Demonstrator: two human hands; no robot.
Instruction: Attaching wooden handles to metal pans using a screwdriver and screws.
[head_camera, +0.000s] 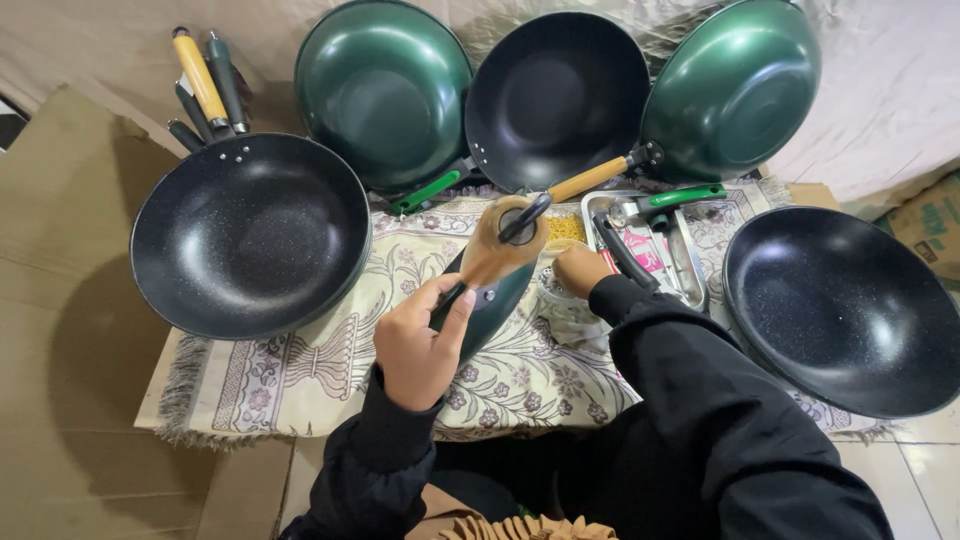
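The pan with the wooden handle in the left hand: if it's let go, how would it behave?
The pan stands on edge, steadied by the left hand, so it would probably tip flat. Its round rim suggests it could roll on the patterned cloth. It looks stiff, and its wooden handle likely offers decent grip.

I'm on the floor of a makeshift cookware workshop: woks (250, 235) crowd a patterned rug (320, 370), flattened cardboard (70, 300) lies left, loose handles (205, 85) far left.

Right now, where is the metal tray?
In the head view, the metal tray lies right of centre on the patterned cloth, just beyond the right hand, left of a black pan.
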